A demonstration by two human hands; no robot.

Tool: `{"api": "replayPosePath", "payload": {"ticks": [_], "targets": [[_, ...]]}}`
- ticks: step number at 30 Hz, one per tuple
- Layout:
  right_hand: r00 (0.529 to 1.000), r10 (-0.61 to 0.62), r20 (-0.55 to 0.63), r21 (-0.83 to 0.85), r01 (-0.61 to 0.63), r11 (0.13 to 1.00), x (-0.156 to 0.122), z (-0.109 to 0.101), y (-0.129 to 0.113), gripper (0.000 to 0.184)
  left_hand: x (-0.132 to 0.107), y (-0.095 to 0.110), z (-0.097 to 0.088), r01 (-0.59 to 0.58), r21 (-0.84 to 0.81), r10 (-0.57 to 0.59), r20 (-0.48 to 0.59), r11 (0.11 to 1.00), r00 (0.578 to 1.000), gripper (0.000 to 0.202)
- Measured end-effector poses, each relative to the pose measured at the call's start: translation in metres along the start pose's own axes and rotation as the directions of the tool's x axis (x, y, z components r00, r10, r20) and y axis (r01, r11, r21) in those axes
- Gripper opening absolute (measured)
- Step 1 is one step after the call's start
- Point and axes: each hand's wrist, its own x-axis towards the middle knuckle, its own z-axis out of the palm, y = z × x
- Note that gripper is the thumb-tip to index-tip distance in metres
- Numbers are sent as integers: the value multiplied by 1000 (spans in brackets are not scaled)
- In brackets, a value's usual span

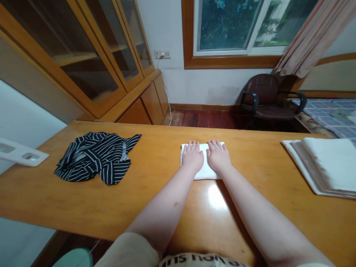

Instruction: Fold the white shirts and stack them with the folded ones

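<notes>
A small folded white cloth (205,170) lies near the far edge of the wooden table (155,207). My left hand (192,155) rests flat on its left half, fingers stretched out and slightly apart. My right hand (218,155) lies flat on its right half, fingers likewise spread, close beside the left. Both palms press down on the cloth and hold nothing. Most of the cloth is hidden under the hands.
A crumpled black-and-white striped garment (97,157) lies on the table's left. A stack of folded white and grey cloths (325,167) sits at the right edge. Beyond the table are a wooden glass-door cabinet (91,63), a dark armchair (267,98) and a window (244,26).
</notes>
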Motion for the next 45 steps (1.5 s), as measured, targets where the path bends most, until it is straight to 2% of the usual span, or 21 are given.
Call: {"api": "replayPosePath", "payload": {"ticks": [4,12,19,24,28,31,34,36,40,42,45], "targets": [[996,82,45,23,-83,996,2,-1,6,56,1,-10,2,9,6,-9,18,1000,1000,57],[996,0,87,55,-5,998,-4,-3,25,60,-3,-31,-3,114,-17,-113,52,993,992,60],[986,24,163,135,-46,990,-27,-3,53,61,-12,-54,-5,98,14,-99,78,995,992,59],[984,97,148,76,-109,991,-38,-8,64,54,-21,-68,-8,182,55,-185,54,982,981,59],[989,96,115,93,-107,990,-37,-12,69,53,-24,-75,-17,248,33,-248,10,968,969,61],[991,133,-15,147,-129,981,-37,-20,71,50,-28,-66,-29,227,18,-224,-104,974,969,58],[953,166,-252,169,-125,978,-41,-31,64,43,-38,-44,-41,49,28,-44,-160,998,986,51],[942,77,-325,149,-29,988,-45,-37,52,40,-46,-26,-43,-67,28,71,-140,997,988,48],[960,-164,-227,116,194,974,-52,-35,20,40,-55,-2,-30,-243,7,243,-38,970,969,52],[972,-201,-125,111,215,970,-51,-30,9,44,-54,2,-20,-278,6,278,13,960,960,55],[977,-209,40,85,206,975,-48,-22,1,51,-50,1,-8,-240,29,238,41,970,970,61]]}}
